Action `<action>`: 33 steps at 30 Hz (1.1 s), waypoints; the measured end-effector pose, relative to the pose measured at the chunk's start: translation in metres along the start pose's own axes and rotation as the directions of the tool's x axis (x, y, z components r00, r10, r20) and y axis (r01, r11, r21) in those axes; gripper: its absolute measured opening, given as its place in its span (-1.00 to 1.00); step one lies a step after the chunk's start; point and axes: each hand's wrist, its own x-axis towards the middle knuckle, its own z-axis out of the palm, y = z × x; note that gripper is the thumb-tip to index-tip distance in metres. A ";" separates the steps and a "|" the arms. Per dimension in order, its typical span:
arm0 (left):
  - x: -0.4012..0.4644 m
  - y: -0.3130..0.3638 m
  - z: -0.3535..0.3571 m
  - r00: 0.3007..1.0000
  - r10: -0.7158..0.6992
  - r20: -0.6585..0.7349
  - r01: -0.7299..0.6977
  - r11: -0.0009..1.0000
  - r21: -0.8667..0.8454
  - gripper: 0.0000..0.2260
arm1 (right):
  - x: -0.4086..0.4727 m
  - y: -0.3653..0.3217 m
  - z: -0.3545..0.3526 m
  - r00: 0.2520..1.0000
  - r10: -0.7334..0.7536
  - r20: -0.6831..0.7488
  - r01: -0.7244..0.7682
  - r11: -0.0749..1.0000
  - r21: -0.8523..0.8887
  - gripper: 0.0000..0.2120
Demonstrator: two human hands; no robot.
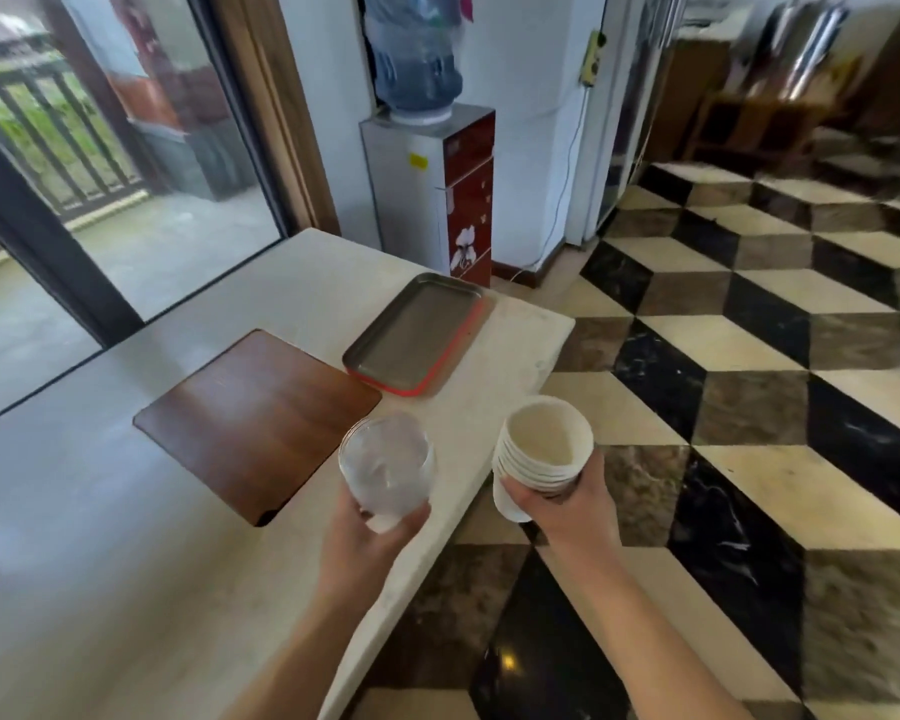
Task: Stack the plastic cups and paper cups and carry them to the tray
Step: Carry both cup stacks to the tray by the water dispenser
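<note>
Desk (126, 511): pale stone top, its corner reaching toward a water dispenser (437, 200); the floor beyond is checkered tile. Wooden board (255, 418): lies flat on the desk, just beside the tray. Tray (365, 356): metal, red-edged, bare inside, near the desk's far corner, well ahead of both hands. Paper cups (541, 449): 1 nested stack, several rims showing, mouth tilted toward the camera, gripped near its base by the right hand (567, 511), held over the floor just off the desk edge. Plastic cups (385, 465): 1 clear stack, count unreadable, closed in the left hand (370, 532) above the desk edge. Handling, as judged: the carry is under way with both stacks built. Keep each stack upright, grip low and firm so no nested cup slides out, and set them down side by side inside the tray rim, bases first.
</note>
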 end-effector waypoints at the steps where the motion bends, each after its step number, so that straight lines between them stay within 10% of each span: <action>1: 0.005 0.005 0.009 1.000 -0.001 0.006 0.001 1.000 0.002 -0.35 | 0.008 0.000 -0.007 1.000 -0.003 -0.017 0.003 1.000 -0.003 -0.12; 17: 0.182 0.018 0.105 0.999 0.007 0.033 -0.002 0.991 -0.133 -0.37 | 0.219 0.003 0.012 0.998 -0.010 0.067 0.012 1.000 -0.028 -0.20; 33: 0.288 -0.004 0.110 0.839 -0.342 -0.423 0.254 0.934 -0.252 -0.23 | 0.412 -0.027 0.148 0.878 -0.237 0.416 0.239 0.970 0.047 -0.18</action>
